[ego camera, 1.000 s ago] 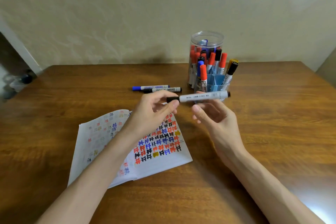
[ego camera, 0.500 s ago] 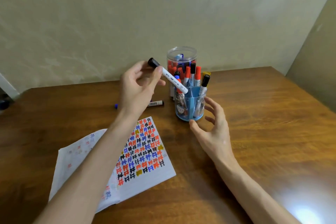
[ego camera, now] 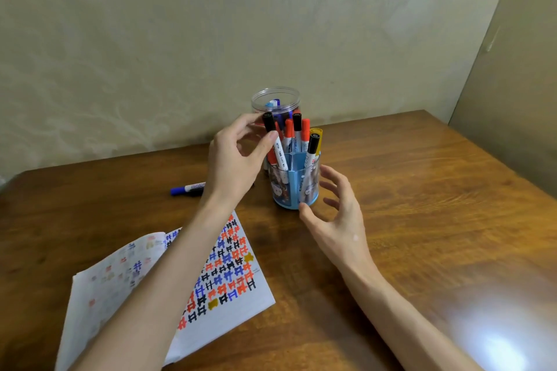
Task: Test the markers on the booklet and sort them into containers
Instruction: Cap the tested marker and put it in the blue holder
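My left hand (ego camera: pixel 238 156) pinches a white marker with a black cap (ego camera: pixel 275 141), its lower end down inside the blue divided pen holder (ego camera: pixel 294 190). Several red-, black- and yellow-capped markers stand in that holder. Behind it is a clear round jar (ego camera: pixel 275 99) with more markers. My right hand (ego camera: pixel 334 214) is open, fingers spread, cupped beside the holder's right and front side. The open booklet (ego camera: pixel 229 277), covered with coloured test marks, lies near me under my left forearm.
A blue-capped marker (ego camera: pixel 187 189) lies on the wooden table (ego camera: pixel 422 205) left of the holder, partly hidden by my left wrist. A wall rises close behind the table; another panel stands at the far right. Glare marks the table's near right.
My left hand carried the black-capped marker from level in front of me up and over, and lowered its end into the blue holder. My right hand let go and moved beside the holder.
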### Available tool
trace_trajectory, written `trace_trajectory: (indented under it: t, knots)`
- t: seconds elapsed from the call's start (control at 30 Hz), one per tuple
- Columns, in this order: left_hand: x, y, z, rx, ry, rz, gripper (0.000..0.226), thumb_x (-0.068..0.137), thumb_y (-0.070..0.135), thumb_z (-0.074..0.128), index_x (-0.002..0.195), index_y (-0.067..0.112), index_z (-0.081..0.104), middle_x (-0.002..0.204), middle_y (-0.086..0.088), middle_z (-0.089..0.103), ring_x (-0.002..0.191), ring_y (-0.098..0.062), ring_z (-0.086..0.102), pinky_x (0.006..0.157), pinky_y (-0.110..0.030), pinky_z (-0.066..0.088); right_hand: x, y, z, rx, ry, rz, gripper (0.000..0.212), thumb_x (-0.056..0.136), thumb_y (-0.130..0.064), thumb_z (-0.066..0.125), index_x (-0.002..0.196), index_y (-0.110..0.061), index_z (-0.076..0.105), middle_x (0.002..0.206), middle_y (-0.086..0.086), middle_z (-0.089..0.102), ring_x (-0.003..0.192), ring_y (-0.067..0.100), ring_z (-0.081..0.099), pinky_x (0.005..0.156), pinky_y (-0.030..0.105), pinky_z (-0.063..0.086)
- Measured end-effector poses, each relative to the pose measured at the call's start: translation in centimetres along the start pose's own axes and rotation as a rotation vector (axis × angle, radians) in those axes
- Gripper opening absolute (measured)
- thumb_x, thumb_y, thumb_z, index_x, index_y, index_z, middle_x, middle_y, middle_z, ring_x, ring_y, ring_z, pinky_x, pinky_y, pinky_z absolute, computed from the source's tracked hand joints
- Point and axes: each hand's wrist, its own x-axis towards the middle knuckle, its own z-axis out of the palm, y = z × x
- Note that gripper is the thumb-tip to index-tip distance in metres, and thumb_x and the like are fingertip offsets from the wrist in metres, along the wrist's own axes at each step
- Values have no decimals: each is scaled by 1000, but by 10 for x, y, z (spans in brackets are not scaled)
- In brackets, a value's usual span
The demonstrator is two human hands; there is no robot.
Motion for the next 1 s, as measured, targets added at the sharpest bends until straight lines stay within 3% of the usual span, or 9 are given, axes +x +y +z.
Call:
trace_trajectory:
  t: [0.07, 0.17, 0.33, 0.43, 0.53, 0.67, 0.8, 1.0]
  knots:
    - [-2, -3, 2, 24, -38, -6, 35, 94, 32, 74, 128, 25, 68, 114, 14, 73, 108, 0, 65, 76, -8, 42, 0, 0, 1, -3, -12, -3, 78, 88, -19, 81, 153, -33, 40, 153, -15, 49, 135, -2, 49, 109, 23, 50]
    - [-6, -10, 5, 111, -61, 4, 40, 91, 33, 77, 129, 28, 67, 124, 12, 66, 113, -6, 58, 73, -12, 37, -1, 0, 2, -9, -20, -10, 78, 88, -19, 81, 154, -34, 40, 155, -15, 48, 137, 0, 49, 112, 29, 49]
    - [-13, -22, 0, 64, -39, -36, 52, 85, 33, 83, 133, 35, 61, 131, 15, 58, 119, 1, 52, 80, -3, 40, -2, 1, 2, -13, -10, -22, 74, 89, -18, 80, 151, -34, 43, 150, -17, 49, 133, -3, 49, 104, 15, 46]
    - [-19, -41, -16, 37, -4, -75, 42, 90, 26, 79, 129, 32, 64, 128, 14, 63, 114, 0, 57, 84, -18, 48, -4, -1, 4, -19, 30, -55, 64, 89, -17, 79, 141, -37, 49, 136, -16, 53, 120, -4, 55, 88, 7, 49]
    - [-29, -70, -40, 105, 6, -160, 33, 94, 21, 74, 125, 28, 67, 119, 14, 67, 109, -2, 61, 87, -32, 55, -8, -4, 9, 37, 44, -71, 47, 91, -12, 76, 126, -36, 57, 115, -10, 61, 100, 2, 63, 80, 12, 55]
    - [-43, -106, -67, 299, -100, -217, 30, 95, 21, 72, 123, 30, 67, 119, 14, 67, 109, 3, 57, 93, -31, 54, -12, -8, 19, 108, -43, -33, 34, 92, -11, 76, 119, -30, 66, 110, -9, 66, 93, 7, 66, 79, 17, 58]
    - [-48, -132, -82, 519, -140, -396, 43, 94, 23, 74, 134, 33, 62, 135, 7, 61, 128, -12, 50, 105, -36, 45, -17, -11, 28, 131, -157, -32, 30, 92, -11, 75, 113, -31, 68, 116, -13, 68, 91, 12, 69, 81, 26, 60]
    - [-50, -146, -81, 556, -169, -424, 33, 92, 30, 76, 124, 31, 68, 118, 8, 62, 108, -11, 55, 91, -31, 48, -19, -11, 31, 118, -207, -28, 29, 91, -9, 75, 108, -32, 70, 108, -14, 69, 91, 16, 69, 81, 33, 62]
